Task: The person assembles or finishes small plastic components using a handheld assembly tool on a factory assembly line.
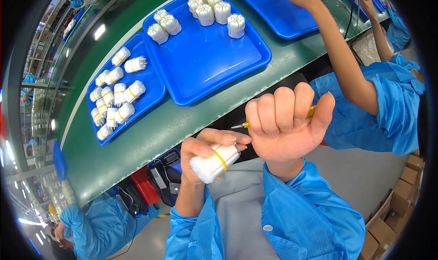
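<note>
Work on the white bundle (206,168) looked well along: a yellow band (220,160) already circled it, yet it sat in the curled fingers of the left hand (195,149), not on a tray. The right hand (284,132) was folded into a fist round a slim yellow-handled tool (246,124) — its pointed tip apart from the bundle. Similar bundles (134,91) lay banded in the smaller blue tray (154,81) and the larger blue tray (207,70) — probably finished ones. How many remained could not be told.
</note>
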Motion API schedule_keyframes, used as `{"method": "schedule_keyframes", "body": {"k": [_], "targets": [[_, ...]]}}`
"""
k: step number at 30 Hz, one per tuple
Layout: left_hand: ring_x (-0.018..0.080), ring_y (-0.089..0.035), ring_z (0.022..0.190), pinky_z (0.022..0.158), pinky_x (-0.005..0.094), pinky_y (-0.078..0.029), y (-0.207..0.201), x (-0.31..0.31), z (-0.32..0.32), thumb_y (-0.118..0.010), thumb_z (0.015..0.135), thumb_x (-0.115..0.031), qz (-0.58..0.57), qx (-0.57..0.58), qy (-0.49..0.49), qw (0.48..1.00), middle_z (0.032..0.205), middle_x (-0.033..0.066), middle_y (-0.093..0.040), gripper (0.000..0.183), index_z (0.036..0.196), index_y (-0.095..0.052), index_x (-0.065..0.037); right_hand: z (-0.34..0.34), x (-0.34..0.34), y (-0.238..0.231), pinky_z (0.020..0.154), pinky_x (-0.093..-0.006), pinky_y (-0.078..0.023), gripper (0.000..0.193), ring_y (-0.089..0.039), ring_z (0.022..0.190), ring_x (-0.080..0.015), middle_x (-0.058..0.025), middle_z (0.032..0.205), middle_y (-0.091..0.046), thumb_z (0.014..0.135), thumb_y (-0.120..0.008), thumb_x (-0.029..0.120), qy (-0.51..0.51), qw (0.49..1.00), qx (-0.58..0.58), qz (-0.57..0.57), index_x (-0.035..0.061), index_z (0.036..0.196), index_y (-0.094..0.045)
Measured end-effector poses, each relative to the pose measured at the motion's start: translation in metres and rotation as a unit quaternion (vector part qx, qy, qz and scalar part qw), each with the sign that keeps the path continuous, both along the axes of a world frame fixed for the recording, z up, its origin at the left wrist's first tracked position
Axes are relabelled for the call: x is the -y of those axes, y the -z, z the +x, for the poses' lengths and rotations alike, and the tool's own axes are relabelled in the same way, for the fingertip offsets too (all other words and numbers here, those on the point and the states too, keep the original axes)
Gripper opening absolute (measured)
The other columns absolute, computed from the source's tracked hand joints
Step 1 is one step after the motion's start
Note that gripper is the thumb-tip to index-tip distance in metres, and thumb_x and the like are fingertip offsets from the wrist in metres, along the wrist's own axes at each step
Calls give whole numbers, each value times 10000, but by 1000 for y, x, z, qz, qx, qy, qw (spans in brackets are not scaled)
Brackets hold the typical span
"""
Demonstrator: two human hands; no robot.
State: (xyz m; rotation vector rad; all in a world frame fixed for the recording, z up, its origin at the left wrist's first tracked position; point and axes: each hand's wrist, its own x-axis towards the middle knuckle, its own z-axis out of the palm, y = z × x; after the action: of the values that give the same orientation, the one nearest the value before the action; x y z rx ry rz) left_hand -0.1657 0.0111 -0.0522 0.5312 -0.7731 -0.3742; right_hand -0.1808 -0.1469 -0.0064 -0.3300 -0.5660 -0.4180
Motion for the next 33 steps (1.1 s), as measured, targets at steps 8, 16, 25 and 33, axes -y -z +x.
{"method": "schedule_keyframes", "body": {"k": [8, 16, 25, 33], "targets": [[429, -620, 1053, 828, 475, -561, -16, -4, 4, -748, 759, -23, 186, 258, -242, 917, 1105, 184, -623, 373, 1066, -548, -91, -2, 3, 3, 560, -303, -294, 539, -320, 547, -137, 9, 627, -388, 1011, -267, 566, -6, 1000, 14, -9, 126, 715, -361], [293, -603, 920, 688, 336, -521, -38, -17, 12, -752, 583, 51, 311, 437, -383, 752, 1025, 78, -585, 483, 1008, -610, -127, -12, 1, 0, 556, -303, -304, 541, -324, 532, -142, 5, 619, -382, 1004, -275, 584, 2, 1000, 25, -13, 134, 715, -357], [231, -587, 776, 642, 314, -481, -33, -19, 6, -736, 480, 95, 370, 389, -425, 729, 925, 66, -447, 630, 1074, -637, -91, -25, -23, -9, 414, -287, -257, 555, -312, 418, -123, 8, 550, -382, 998, -330, 572, 95, 995, 24, -2, 132, 659, -338], [254, -607, 772, 601, 332, -501, -36, -20, 2, -686, 453, 128, 374, 401, -466, 694, 996, 107, -512, 668, 1093, -628, -56, -27, -36, -13, 386, -267, -258, 535, -319, 387, -112, 10, 526, -380, 1007, -346, 537, 142, 990, 9, -21, 144, 645, -323]]}}
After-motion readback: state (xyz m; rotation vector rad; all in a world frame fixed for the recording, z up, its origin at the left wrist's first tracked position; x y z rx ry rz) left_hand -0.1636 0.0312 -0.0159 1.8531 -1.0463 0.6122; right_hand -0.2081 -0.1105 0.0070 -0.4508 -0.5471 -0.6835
